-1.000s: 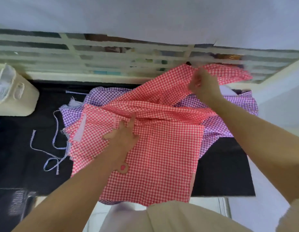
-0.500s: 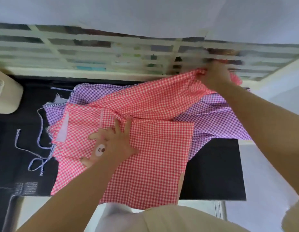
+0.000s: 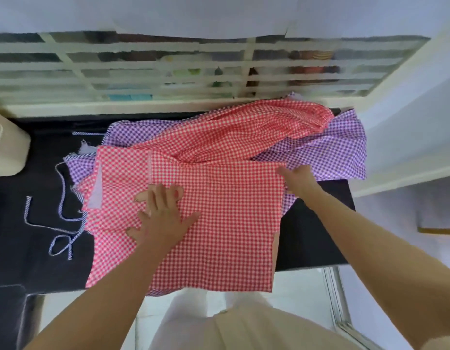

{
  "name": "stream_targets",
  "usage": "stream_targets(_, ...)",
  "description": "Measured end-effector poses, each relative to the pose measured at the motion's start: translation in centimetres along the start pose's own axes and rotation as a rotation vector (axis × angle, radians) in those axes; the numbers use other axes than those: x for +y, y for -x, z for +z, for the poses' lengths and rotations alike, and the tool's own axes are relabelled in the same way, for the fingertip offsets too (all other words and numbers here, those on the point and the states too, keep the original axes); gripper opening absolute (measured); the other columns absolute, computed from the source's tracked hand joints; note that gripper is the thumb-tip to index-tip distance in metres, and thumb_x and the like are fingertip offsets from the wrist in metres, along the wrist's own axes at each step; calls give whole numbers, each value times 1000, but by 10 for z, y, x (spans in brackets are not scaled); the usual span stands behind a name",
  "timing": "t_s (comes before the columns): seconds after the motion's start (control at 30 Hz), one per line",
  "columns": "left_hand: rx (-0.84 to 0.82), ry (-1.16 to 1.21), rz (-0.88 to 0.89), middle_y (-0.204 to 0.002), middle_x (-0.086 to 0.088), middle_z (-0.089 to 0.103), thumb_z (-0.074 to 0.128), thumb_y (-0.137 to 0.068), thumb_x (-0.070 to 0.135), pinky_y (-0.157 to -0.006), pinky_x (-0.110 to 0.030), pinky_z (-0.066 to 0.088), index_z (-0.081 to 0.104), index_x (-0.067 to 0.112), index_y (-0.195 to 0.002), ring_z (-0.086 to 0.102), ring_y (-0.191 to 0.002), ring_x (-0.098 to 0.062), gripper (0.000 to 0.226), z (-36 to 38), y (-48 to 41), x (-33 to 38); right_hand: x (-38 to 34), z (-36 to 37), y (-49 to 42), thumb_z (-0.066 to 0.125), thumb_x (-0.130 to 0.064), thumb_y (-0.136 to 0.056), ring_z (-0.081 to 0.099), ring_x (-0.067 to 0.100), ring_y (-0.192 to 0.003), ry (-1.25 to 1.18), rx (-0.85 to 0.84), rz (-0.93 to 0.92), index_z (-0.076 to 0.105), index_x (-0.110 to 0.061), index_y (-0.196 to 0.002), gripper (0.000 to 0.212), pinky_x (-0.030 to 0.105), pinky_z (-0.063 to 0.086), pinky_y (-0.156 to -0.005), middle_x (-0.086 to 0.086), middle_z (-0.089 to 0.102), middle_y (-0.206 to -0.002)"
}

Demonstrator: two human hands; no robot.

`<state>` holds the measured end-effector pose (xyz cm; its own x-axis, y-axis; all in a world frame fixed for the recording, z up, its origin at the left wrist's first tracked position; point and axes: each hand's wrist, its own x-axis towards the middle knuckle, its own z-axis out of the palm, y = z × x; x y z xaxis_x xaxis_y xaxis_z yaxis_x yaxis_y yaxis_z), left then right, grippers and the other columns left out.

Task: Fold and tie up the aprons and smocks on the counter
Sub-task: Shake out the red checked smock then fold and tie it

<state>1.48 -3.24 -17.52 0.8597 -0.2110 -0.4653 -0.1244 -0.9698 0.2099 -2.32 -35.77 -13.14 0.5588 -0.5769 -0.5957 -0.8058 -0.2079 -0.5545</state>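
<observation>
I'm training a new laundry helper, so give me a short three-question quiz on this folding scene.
1. True or false: the left hand lies flat on the red checked garment.
2. Which lies under that garment? A purple checked cloth; B green striped cloth; C plain white cloth.
3. Fill in: the striped cord lies on the black counter, on the person's ____ side.
Key: 1 true; 2 A; 3 left.

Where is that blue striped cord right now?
In the head view, the blue striped cord lies on the black counter, left of the red checked garment that the left hand presses.
</observation>
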Motion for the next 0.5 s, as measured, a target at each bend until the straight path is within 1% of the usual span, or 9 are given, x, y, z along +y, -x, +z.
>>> stream_targets(0.03,-45,-6,9,-161,-3,-15,37,-76,83,-110,-71,13,-6,29,-152,-10,-148,-35,103,5,3,-5,12,8,13,63,-47,-89,57,13,-58,-2,-208,124,52,-11,-90,38,30,50,-58,2,58,-76)
stream_targets(0.07,-74,-3,6,-161,0,-17,32,-71,89,-107,-74,12,-7,34,-151,-11,-147,-36,105,7,6,-7,21,16,20,65,-44,-90,63,14,-65,-28,-337,174,58,-10,-99,37,28,53,-64,4,65,-84)
stream_targets(0.13,-116,8,11,-159,5,-21,20,-56,99,-102,-79,13,-13,45,-147,-11,-146,-40,111,18,9,-14,39,30,27,67,-27,-91,66,24,-96,-31,-301,151,59,-6,-117,34,36,54,-86,9,67,-111)
stream_targets(0.2,-164,-20,30,-158,4,-25,12,-49,102,-101,-79,14,-19,47,-146,-11,-146,-42,116,27,15,-22,51,35,38,66,-13,-89,63,27,-103,45,-210,116,59,-4,-119,32,37,52,-88,12,65,-119)
stream_targets(0.23,-181,-45,32,-159,2,-23,12,-48,103,-101,-79,15,-18,45,-146,-7,-146,-44,118,30,17,-24,54,35,44,67,-10,-87,62,27,-103,88,-218,125,58,-5,-121,36,36,52,-87,12,63,-121)
stream_targets(0.3,-182,-142,58,-158,-4,-8,15,-56,99,-102,-75,22,-4,36,-150,8,-144,-46,115,34,29,-26,65,36,52,69,-7,-86,61,29,-110,147,-268,175,52,-5,-129,46,40,52,-93,11,59,-126)
stream_targets(0.37,-91,-230,116,-150,-12,17,19,-68,91,-97,-65,36,20,28,-144,27,-134,-42,99,35,41,-27,73,40,64,70,-4,-85,59,34,-115,196,-288,218,48,-5,-132,51,43,51,-97,13,57,-129)
stream_targets(0.43,44,-276,220,-127,-13,43,21,-75,79,-84,-51,43,46,20,-125,42,-115,-35,81,32,49,-26,79,42,70,70,-6,-85,60,34,-113,307,-279,207,47,-5,-132,52,43,53,-96,15,57,-129)
stream_targets(0.5,135,-314,309,-108,-9,50,24,-79,68,-80,-45,41,58,16,-106,46,-102,-30,67,27,47,-22,78,39,71,69,-10,-86,59,34,-114,453,-258,178,45,-3,-136,55,42,52,-97,17,55,-131)
